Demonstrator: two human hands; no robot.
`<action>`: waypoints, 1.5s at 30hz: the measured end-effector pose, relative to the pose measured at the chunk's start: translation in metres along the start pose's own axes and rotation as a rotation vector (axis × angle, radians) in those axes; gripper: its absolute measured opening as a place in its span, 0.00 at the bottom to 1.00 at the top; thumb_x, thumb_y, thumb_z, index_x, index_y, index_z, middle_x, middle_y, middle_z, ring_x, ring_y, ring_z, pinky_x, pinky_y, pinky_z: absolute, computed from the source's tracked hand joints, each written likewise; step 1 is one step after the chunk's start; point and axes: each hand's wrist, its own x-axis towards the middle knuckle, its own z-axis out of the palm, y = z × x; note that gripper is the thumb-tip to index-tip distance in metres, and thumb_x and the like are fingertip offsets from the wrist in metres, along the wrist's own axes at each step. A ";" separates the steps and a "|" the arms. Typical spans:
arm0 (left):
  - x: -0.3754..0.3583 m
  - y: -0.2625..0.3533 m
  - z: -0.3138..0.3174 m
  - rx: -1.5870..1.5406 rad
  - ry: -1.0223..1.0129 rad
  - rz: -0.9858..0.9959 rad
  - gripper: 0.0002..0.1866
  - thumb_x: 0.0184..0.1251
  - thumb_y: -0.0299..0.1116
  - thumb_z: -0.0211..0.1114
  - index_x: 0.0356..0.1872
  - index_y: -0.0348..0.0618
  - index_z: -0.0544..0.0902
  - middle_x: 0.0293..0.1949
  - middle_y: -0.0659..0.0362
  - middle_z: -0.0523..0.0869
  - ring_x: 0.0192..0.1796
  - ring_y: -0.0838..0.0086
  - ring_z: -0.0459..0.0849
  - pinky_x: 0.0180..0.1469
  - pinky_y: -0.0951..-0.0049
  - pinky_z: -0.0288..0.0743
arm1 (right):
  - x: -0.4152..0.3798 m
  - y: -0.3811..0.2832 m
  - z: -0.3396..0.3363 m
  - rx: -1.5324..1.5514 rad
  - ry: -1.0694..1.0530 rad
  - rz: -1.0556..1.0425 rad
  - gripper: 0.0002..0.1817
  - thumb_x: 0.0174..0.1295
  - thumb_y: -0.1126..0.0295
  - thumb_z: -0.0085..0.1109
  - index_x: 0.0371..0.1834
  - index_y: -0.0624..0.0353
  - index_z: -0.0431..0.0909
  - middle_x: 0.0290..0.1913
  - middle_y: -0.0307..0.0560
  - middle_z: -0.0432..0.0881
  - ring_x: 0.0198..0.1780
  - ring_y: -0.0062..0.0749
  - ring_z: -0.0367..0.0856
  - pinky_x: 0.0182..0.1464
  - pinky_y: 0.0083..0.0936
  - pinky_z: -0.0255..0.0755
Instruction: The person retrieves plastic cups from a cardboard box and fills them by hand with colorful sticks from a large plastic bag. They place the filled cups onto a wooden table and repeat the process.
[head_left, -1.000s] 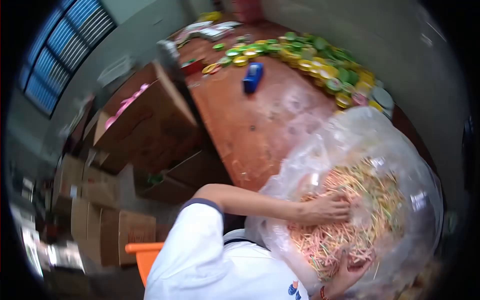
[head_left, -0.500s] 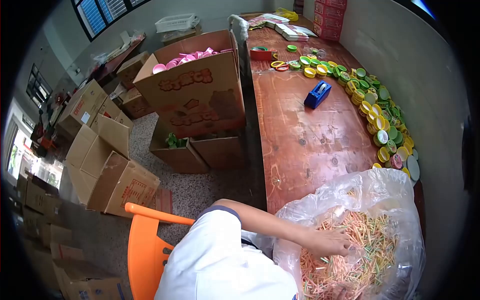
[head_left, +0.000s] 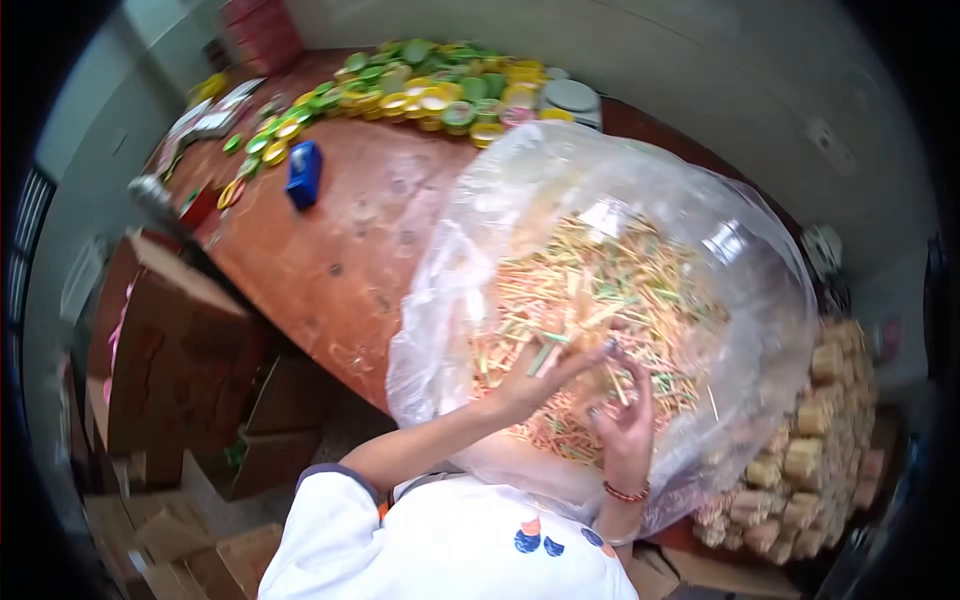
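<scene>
A large clear plastic bag [head_left: 440, 300] lies open on the table, filled with thin pastel sticks [head_left: 640, 270] in pink, yellow and green. Over the heap, my left hand [head_left: 535, 382] is closed loosely around a few sticks, green and pale ones showing by its thumb. My right hand [head_left: 628, 420], with a beaded bracelet on the wrist, is close beside it, fingertips meeting near the left fingertips. Its fingers curl around a few thin sticks, blurred by motion.
Green and yellow round containers [head_left: 430, 100] line the wall side of the table [head_left: 340, 240]. A blue tape dispenser [head_left: 304, 175] stands left of them. Bundled sticks [head_left: 800, 470] are piled at the right. Cardboard boxes [head_left: 170, 350] stand on the left.
The view has swung to the right, bringing the bundles into sight. My left hand has lifted from the sticks, and my right hand, barely visible before, now meets it above the heap.
</scene>
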 end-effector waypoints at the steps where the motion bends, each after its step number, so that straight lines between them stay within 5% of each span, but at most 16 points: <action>1: 0.002 0.010 0.005 -0.069 0.014 -0.047 0.19 0.80 0.35 0.64 0.64 0.35 0.80 0.58 0.53 0.88 0.63 0.69 0.85 0.68 0.66 0.78 | -0.001 0.009 0.002 -0.122 0.080 -0.039 0.39 0.54 0.78 0.76 0.71 0.63 0.69 0.68 0.47 0.71 0.67 0.37 0.76 0.63 0.32 0.79; 5: 0.006 0.044 0.032 -0.224 0.002 -0.012 0.21 0.81 0.36 0.61 0.69 0.40 0.75 0.55 0.55 0.88 0.66 0.67 0.83 0.75 0.59 0.70 | 0.006 0.024 0.006 -0.438 0.229 -0.206 0.38 0.47 0.75 0.83 0.64 0.61 0.75 0.56 0.48 0.81 0.61 0.38 0.81 0.61 0.33 0.79; 8: 0.014 0.039 0.031 0.215 -0.172 0.297 0.16 0.81 0.35 0.61 0.64 0.45 0.78 0.51 0.55 0.90 0.69 0.60 0.80 0.85 0.48 0.46 | 0.006 0.027 0.002 -0.579 0.270 -0.250 0.38 0.46 0.74 0.83 0.64 0.61 0.75 0.55 0.50 0.81 0.57 0.42 0.83 0.58 0.37 0.79; 10: 0.016 0.032 0.030 0.669 -0.253 0.458 0.15 0.78 0.33 0.63 0.61 0.45 0.77 0.52 0.54 0.89 0.72 0.58 0.78 0.86 0.47 0.42 | 0.007 0.027 0.004 -0.547 0.270 -0.276 0.38 0.45 0.73 0.84 0.63 0.60 0.75 0.54 0.51 0.81 0.55 0.45 0.84 0.56 0.39 0.79; 14: 0.012 0.006 0.031 0.127 -0.201 0.183 0.24 0.69 0.38 0.73 0.57 0.41 0.70 0.64 0.48 0.81 0.79 0.55 0.68 0.85 0.47 0.44 | 0.000 0.008 0.014 -0.636 0.292 -0.245 0.38 0.43 0.73 0.84 0.61 0.58 0.75 0.55 0.52 0.81 0.58 0.47 0.84 0.58 0.39 0.79; 17: 0.011 0.017 0.031 0.053 -0.290 0.164 0.25 0.67 0.38 0.75 0.57 0.42 0.70 0.64 0.46 0.81 0.77 0.55 0.70 0.84 0.47 0.47 | -0.001 0.002 0.014 -0.551 0.286 -0.155 0.39 0.43 0.73 0.83 0.63 0.58 0.75 0.56 0.52 0.82 0.59 0.48 0.84 0.59 0.40 0.79; 18: 0.009 0.022 0.030 0.039 -0.297 0.182 0.20 0.67 0.25 0.72 0.57 0.38 0.75 0.61 0.50 0.82 0.73 0.62 0.76 0.79 0.55 0.64 | 0.001 -0.004 0.015 -0.595 0.260 -0.190 0.39 0.44 0.73 0.83 0.63 0.59 0.75 0.57 0.52 0.82 0.59 0.48 0.84 0.60 0.40 0.79; 23: 0.013 0.028 0.037 -0.190 -0.211 0.103 0.20 0.72 0.30 0.69 0.60 0.38 0.74 0.57 0.53 0.83 0.64 0.68 0.81 0.71 0.63 0.73 | 0.007 -0.018 0.016 -0.674 0.197 -0.273 0.39 0.47 0.74 0.81 0.65 0.60 0.74 0.58 0.52 0.83 0.60 0.49 0.83 0.60 0.40 0.79; 27: 0.022 0.043 0.040 0.037 -0.219 0.094 0.33 0.70 0.52 0.71 0.60 0.35 0.72 0.55 0.53 0.80 0.71 0.59 0.76 0.77 0.55 0.64 | 0.005 -0.019 0.019 -0.707 0.217 -0.203 0.37 0.47 0.74 0.81 0.63 0.60 0.74 0.56 0.54 0.82 0.58 0.52 0.83 0.58 0.41 0.78; 29: 0.025 0.041 0.033 0.127 -0.263 0.207 0.24 0.76 0.45 0.67 0.61 0.36 0.75 0.58 0.51 0.83 0.66 0.67 0.81 0.70 0.64 0.73 | 0.005 -0.015 0.021 -0.624 0.220 -0.121 0.37 0.46 0.74 0.82 0.61 0.60 0.75 0.55 0.53 0.82 0.57 0.52 0.83 0.57 0.42 0.78; 35: 0.028 0.051 0.023 0.235 -0.295 0.210 0.31 0.78 0.52 0.64 0.66 0.34 0.74 0.64 0.49 0.81 0.70 0.66 0.77 0.74 0.61 0.68 | 0.008 -0.010 0.012 -0.615 0.210 -0.229 0.38 0.43 0.77 0.79 0.62 0.62 0.75 0.53 0.54 0.81 0.55 0.53 0.83 0.56 0.40 0.77; 37: 0.023 0.054 0.016 0.286 -0.302 0.173 0.31 0.78 0.49 0.63 0.70 0.35 0.72 0.67 0.48 0.78 0.73 0.62 0.74 0.75 0.60 0.66 | 0.004 -0.012 0.008 -0.647 0.208 -0.170 0.38 0.42 0.77 0.78 0.62 0.62 0.75 0.53 0.55 0.81 0.55 0.54 0.82 0.56 0.40 0.77; 40: 0.016 0.059 0.007 0.891 -0.316 0.388 0.34 0.71 0.42 0.65 0.75 0.41 0.70 0.73 0.42 0.72 0.77 0.48 0.69 0.79 0.54 0.58 | 0.002 -0.016 0.009 -0.731 0.257 -0.252 0.39 0.43 0.75 0.81 0.63 0.62 0.75 0.53 0.55 0.81 0.55 0.54 0.83 0.56 0.41 0.78; 45: -0.005 0.064 0.016 1.033 -0.412 0.420 0.34 0.66 0.38 0.74 0.74 0.49 0.75 0.77 0.45 0.64 0.76 0.48 0.69 0.74 0.51 0.69 | 0.003 0.002 0.008 -0.658 0.361 -0.145 0.45 0.44 0.72 0.84 0.68 0.61 0.70 0.55 0.56 0.83 0.58 0.52 0.84 0.57 0.41 0.79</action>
